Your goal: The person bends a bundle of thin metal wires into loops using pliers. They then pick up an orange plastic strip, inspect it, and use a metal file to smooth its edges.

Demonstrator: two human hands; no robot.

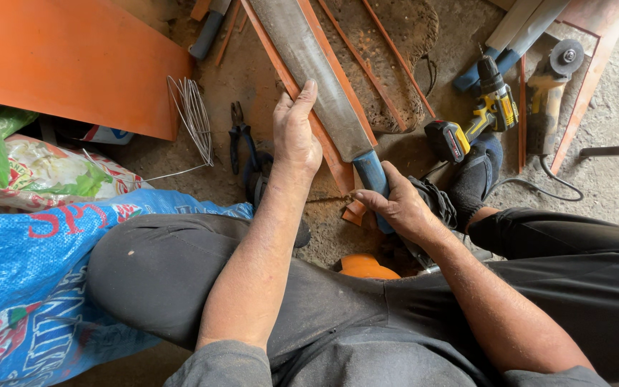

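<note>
Head view: blue handle [372, 175] is gripped by the right hand [395, 208]; left hand [295, 136] (fingers together) is pressed on the file [317, 72] at 12 o'clock, filing apparently midway.

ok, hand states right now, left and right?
Left hand: open, fingers flat along the edge of the large file.
Right hand: closed around the file's blue handle.

The right hand [399, 208] grips the blue handle [374, 179] of a broad grey file [317, 72], while the left hand [295, 136] rests flat against its edge; pliers [241, 136], a wire coil [193, 115] and a yellow drill [478, 115] lie nearby on the ground
</note>
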